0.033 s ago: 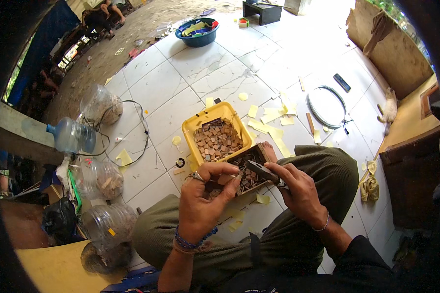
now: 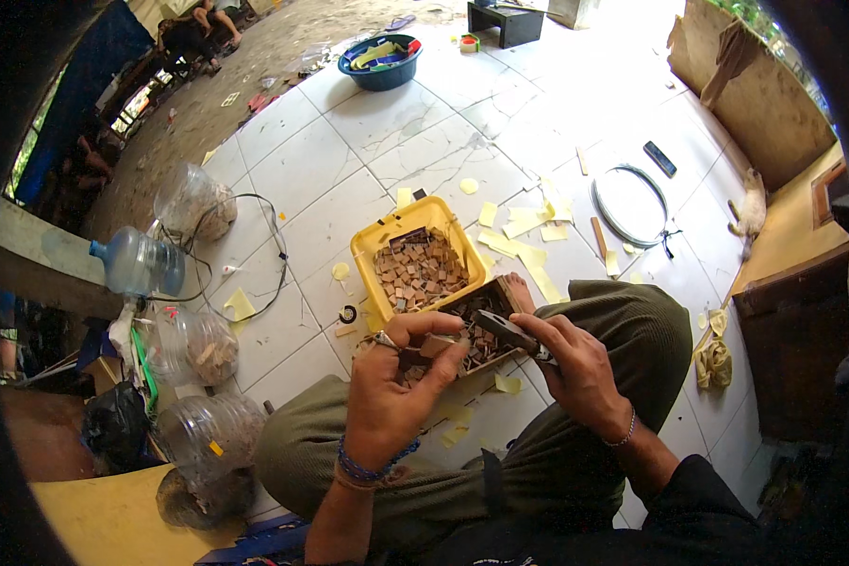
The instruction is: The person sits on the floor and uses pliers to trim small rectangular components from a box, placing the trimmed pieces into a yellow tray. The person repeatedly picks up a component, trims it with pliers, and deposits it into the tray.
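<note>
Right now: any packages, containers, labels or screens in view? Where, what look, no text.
Yellow tray: floor centre, rectangular, brown tiles inside.
Blue basin: top, round, yellow scraps inside.
Water jug: left, lying down, clear, blue cap.
Clear jars: left, plastic.
No labels or screens seen.

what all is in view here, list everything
yellow tray: one, yellow, on the tiles ahead of the knees
small square pieces: many, brown, in the tray
blue basin: one, blue, far tiles
clear jugs: several, at left
paper scraps: many, pale yellow, scattered on the tiles
wire coil: one, grey, right of the tray
left hand: holds a brown piece
right hand: holds a dark tool
</note>
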Motion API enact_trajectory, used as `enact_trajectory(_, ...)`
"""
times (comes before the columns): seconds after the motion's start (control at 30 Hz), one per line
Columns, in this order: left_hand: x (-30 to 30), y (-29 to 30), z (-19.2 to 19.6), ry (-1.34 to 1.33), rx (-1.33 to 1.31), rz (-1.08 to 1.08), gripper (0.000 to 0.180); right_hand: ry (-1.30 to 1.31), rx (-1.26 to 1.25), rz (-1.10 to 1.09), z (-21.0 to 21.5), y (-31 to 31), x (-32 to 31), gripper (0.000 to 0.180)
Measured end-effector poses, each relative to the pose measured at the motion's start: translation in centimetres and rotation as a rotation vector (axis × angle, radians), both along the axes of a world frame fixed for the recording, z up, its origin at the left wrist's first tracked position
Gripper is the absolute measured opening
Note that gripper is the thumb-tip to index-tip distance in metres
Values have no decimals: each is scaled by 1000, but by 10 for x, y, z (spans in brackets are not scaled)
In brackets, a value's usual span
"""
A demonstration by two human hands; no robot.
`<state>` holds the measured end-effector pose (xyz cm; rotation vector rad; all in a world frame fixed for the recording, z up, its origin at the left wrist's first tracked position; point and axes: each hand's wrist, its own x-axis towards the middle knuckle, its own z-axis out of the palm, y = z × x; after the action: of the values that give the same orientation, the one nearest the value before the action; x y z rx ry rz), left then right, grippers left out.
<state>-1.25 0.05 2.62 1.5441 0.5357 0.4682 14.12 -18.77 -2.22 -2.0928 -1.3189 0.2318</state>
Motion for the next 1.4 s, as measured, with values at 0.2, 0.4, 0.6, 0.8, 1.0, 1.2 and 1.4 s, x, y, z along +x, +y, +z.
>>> enact_trajectory(0.2,2,-1,0,101,111,-26,13,-23,4,23,0,0,-3,72)
enact_trajectory(0.4,-5,16,5,125,181,-152,10,871,-192,321,4,-13,7,50)
enact_trajectory(0.6,-11,25,5,99,299,-220,16,940,-207,410,15,-13,13,44)
enact_trajectory(0.8,13,20,-15,131,540,-172,19,1387,230,-204,15,-11,17,47)
enact_trajectory(1.0,60,-17,-115,475,529,-264,16,1480,514,-501,22,-14,26,45)
enact_trajectory(1.2,109,4,-240,479,937,-256,28,1612,422,-533,29,-25,28,40)
enact_trajectory(1.4,147,121,-308,831,594,-250,30,1729,455,-545,33,-24,32,48)
